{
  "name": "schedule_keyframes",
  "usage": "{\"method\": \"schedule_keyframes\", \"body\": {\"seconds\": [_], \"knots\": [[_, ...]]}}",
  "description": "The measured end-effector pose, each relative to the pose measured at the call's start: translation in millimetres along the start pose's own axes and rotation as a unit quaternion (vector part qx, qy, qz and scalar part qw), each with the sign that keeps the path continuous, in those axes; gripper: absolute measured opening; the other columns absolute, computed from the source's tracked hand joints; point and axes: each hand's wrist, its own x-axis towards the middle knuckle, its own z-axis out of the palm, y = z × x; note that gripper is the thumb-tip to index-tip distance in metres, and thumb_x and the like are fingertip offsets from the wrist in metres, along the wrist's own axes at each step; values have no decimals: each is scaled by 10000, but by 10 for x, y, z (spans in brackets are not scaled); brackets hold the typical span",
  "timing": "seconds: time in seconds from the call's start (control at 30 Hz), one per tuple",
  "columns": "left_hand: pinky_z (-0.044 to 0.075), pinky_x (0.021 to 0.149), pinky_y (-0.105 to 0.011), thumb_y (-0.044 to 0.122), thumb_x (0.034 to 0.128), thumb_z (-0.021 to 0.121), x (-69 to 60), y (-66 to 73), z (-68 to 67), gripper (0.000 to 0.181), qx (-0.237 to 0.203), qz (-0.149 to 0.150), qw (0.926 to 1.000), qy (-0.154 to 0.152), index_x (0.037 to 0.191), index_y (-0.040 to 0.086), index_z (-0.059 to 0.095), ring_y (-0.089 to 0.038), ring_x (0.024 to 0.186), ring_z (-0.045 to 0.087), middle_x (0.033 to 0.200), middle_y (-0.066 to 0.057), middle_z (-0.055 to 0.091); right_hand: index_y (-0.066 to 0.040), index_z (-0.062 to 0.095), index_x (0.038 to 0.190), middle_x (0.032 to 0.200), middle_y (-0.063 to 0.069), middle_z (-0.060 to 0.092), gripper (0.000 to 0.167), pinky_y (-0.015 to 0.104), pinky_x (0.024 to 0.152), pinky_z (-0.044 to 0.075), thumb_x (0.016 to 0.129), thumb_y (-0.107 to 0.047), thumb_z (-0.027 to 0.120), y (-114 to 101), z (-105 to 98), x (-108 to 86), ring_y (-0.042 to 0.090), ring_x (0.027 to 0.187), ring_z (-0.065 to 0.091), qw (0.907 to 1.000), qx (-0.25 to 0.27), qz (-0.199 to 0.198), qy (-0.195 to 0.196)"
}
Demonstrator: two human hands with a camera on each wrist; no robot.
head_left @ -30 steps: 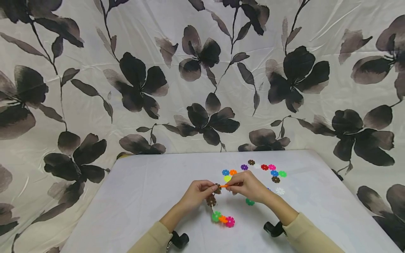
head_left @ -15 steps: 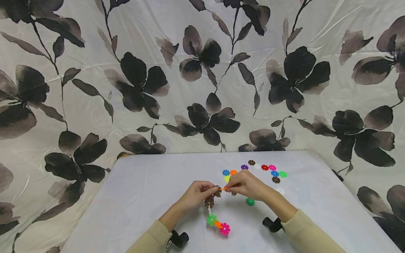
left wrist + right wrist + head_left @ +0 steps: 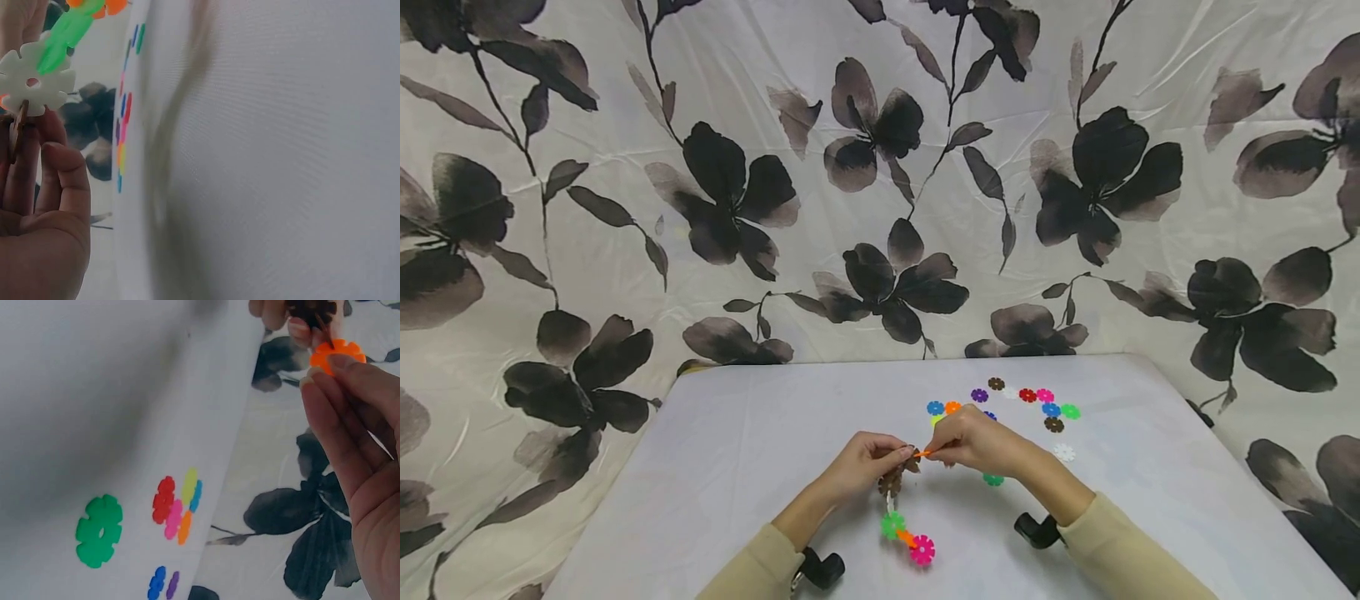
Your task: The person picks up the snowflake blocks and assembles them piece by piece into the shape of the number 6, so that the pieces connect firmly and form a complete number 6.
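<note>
In the head view my left hand (image 3: 861, 467) pinches a brown snowflake disc (image 3: 913, 463) that belongs to a linked chain. Below that hand dangle another brown disc (image 3: 890, 484), a white disc (image 3: 53, 84), a green disc (image 3: 892, 525), an orange disc (image 3: 906, 539) and a pink disc (image 3: 922, 550). My right hand (image 3: 985, 443) holds a separate orange disc (image 3: 350, 349) between thumb and fingers. Its edge meets the brown disc; the right wrist view shows the two at an angle. How deep the slots engage cannot be seen.
Loose discs lie on the white table (image 3: 737, 467) beyond and right of my hands, among them a green disc (image 3: 100, 531), a red disc (image 3: 1027, 395) and a white disc (image 3: 1063, 452). A floral cloth (image 3: 880, 183) hangs behind the table.
The chain's hanging end has swung left and slightly down. My right hand has shifted a little left, with the orange disc closer to my left fingers.
</note>
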Motion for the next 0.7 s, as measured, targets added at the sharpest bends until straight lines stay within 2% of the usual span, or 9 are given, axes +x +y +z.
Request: {"method": "schedule_keyframes", "body": {"seconds": [0.13,0.23,0.4,0.57,0.7], "knots": [[471,559,-223,235,1030,636,6,27,3,309,86,-5,10000,23,1113,-50,720,-137,604,606,1055,-289,722,-90,799,925,788,-51,720,68,208,626,567,898,-32,777,21,20,-19,32,666,634,9997,-38,74,244],[500,577,-229,221,1026,642,7,44,8,272,129,-32,9999,70,1097,-27,729,-138,622,628,1047,-287,724,-71,798,984,825,-47,733,81,217,647,567,905,-65,782,34,42,-55,23,700,625,9987,-138,376,308],[549,620,-246,207,1021,653,1,25,1,239,137,-165,9997,136,1103,-1,738,-147,667,668,1056,-271,726,-34,765,1104,893,-65,738,217,218,713,573,914,-137,790,55,34,-154,20,774,635,9939,-280,1048,191],[545,653,-248,206,1034,631,-1,2,-11,256,222,-210,9995,128,1134,-13,719,-157,700,655,1092,-254,726,-22,759,1077,888,-47,732,193,245,743,584,916,-124,784,108,-69,-280,54,792,644,9886,-393,1424,276],[541,699,-257,188,1041,617,-17,7,-14,219,293,-165,9994,114,1150,21,707,-171,766,657,1119,-240,727,-27,767,1072,910,-47,740,181,234,742,573,932,-142,766,217,-178,-412,67,806,636,9787,-636,1890,481]]}}
